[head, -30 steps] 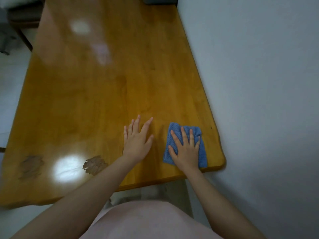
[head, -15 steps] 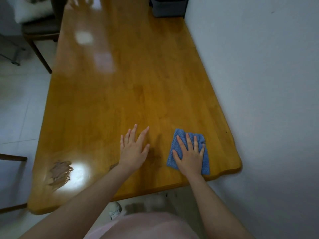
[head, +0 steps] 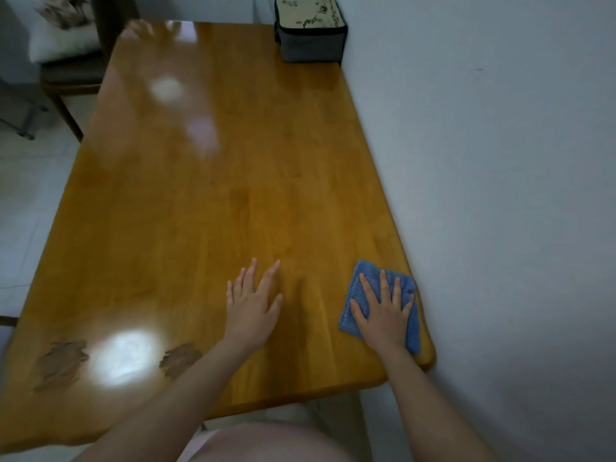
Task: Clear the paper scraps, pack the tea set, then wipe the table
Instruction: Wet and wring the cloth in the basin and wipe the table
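Observation:
A blue cloth [head: 361, 278] lies flat near the front right corner of the wooden table [head: 233, 195]. My right hand [head: 383, 311] presses down on the cloth with fingers spread. My left hand [head: 251, 305] rests flat on the bare wood to the left of the cloth, fingers apart, holding nothing. A grey zipped bag [head: 310, 30] with a pale patterned lid stands at the table's far right corner, against the wall. No paper scraps or tea ware are visible on the table.
A white wall [head: 500, 161] runs along the table's right edge. A wooden chair [head: 70, 71] with a white cushion stands at the far left. Two worn dark patches [head: 180, 358] mark the wood near the front left. Pale floor tiles lie to the left.
The view has tilted up, bringing the grey bag and the chair into sight. Both hands stay flat on the table, and the cloth has shifted slightly toward the right edge.

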Demonstrator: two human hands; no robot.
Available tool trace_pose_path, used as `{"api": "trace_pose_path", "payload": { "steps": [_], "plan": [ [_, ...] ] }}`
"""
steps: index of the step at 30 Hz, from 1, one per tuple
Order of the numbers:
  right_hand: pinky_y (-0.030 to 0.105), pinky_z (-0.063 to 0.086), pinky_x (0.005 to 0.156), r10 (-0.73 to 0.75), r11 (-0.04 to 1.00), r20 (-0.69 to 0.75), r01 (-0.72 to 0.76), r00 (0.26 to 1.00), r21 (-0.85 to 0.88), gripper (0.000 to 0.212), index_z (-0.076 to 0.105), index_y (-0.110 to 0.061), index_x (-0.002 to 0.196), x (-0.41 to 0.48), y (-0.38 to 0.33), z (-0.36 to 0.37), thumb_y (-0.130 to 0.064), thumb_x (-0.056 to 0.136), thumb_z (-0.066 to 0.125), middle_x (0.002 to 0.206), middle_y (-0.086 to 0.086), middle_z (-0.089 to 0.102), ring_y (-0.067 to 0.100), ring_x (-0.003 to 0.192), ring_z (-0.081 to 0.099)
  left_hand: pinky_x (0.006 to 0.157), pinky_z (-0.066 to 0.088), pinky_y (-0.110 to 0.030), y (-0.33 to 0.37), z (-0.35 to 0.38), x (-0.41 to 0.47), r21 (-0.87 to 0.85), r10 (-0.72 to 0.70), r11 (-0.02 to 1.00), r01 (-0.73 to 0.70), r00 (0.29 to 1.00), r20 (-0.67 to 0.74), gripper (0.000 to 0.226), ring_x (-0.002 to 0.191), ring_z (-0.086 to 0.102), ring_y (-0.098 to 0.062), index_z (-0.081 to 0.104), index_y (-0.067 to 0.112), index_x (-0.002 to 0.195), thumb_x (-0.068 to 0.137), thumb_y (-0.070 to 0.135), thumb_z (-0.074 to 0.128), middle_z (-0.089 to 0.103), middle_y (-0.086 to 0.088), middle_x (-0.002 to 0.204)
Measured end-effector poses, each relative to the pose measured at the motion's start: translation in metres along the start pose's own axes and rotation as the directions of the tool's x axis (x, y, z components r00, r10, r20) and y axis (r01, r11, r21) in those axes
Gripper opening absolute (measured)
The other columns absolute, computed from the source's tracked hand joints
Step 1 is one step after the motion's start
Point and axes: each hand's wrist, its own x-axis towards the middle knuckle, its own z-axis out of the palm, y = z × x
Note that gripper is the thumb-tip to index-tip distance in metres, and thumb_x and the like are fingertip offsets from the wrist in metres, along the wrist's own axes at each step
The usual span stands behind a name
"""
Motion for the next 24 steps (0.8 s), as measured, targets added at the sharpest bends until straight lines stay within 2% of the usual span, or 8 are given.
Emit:
{"api": "trace_pose_path", "payload": {
  "steps": [5, 10, 13, 16, 18, 24],
  "plan": [
    [0.06, -0.005, 0.116, -0.021, 1.0, 0.002, 0.021, 1.0, 0.002, 0.07, 0.009, -0.045, 0.151, 0.006, 0.005, 0.001, -0.074, 0.087, 0.01, 0.164, 0.003, 0.004, 0.032, 0.149, -0.004, 0.119, -0.004, -0.044, 0.015, 0.006, 0.003, 0.0, -0.006, 1.0, 0.006, 1.0, 0.005, 0.058, 0.149, -0.005, -0.021, 0.008, 0.047, 0.15, 0.1, 0.043, 0.038, -0.005, 0.002, 0.162],
    [0.053, -0.004, 0.117, -0.001, 1.0, 0.018, 0.0, 1.0, 0.03, 0.076, 0.002, -0.046, 0.152, 0.014, 0.011, -0.005, -0.076, 0.082, 0.003, 0.163, 0.002, -0.011, 0.03, 0.149, -0.014, 0.119, -0.004, -0.043, 0.017, 0.003, -0.006, 0.009, 0.001, 1.0, 0.0, 1.0, -0.011, 0.058, 0.149, -0.005, -0.021, 0.008, 0.047, 0.15, 0.1, 0.042, 0.039, -0.004, 0.002, 0.162],
    [0.052, 0.0, 0.118, 0.033, 0.998, 0.027, -0.035, 0.999, 0.044, 0.073, 0.002, -0.044, 0.152, 0.013, 0.007, -0.005, -0.074, 0.086, 0.009, 0.163, 0.004, -0.013, 0.031, 0.148, -0.015, 0.119, -0.005, -0.044, 0.009, -0.001, -0.015, 0.017, -0.006, 1.0, 0.007, 1.0, -0.023, 0.058, 0.149, -0.006, -0.021, 0.009, 0.048, 0.149, 0.1, 0.042, 0.04, -0.004, 0.002, 0.162],
    [0.053, 0.006, 0.119, 0.129, 0.989, -0.003, -0.128, 0.992, 0.074, 0.066, 0.008, -0.038, 0.155, 0.0, -0.005, 0.001, -0.066, 0.095, 0.018, 0.163, 0.011, -0.007, 0.034, 0.149, -0.008, 0.119, -0.005, -0.043, -0.004, -0.006, -0.023, 0.014, -0.035, 0.999, 0.035, 0.999, -0.039, 0.059, 0.149, -0.006, -0.021, 0.01, 0.048, 0.15, 0.099, 0.042, 0.041, -0.004, 0.002, 0.162],
    [0.054, 0.008, 0.118, 0.175, 0.98, -0.025, -0.171, 0.984, 0.098, 0.067, 0.009, -0.036, 0.155, -0.012, -0.017, 0.005, -0.064, 0.095, 0.019, 0.163, 0.015, -0.001, 0.036, 0.149, -0.004, 0.119, -0.004, -0.043, -0.011, -0.008, -0.026, 0.02, -0.053, 0.998, 0.054, 0.998, -0.043, 0.059, 0.149, -0.006, -0.021, 0.01, 0.047, 0.15, 0.099, 0.043, 0.041, -0.004, 0.002, 0.162],
    [0.054, 0.01, 0.117, 0.116, 0.988, -0.039, -0.111, 0.993, 0.106, 0.073, 0.013, -0.036, 0.155, -0.038, -0.05, 0.015, -0.067, 0.089, 0.006, 0.163, 0.009, 0.01, 0.035, 0.149, 0.004, 0.119, -0.005, -0.043, -0.024, -0.015, -0.03, 0.0, -0.032, 0.999, 0.032, 0.998, -0.05, 0.059, 0.149, -0.005, -0.022, 0.01, 0.047, 0.15, 0.1, 0.042, 0.04, -0.003, 0.002, 0.162]
  ]
}}
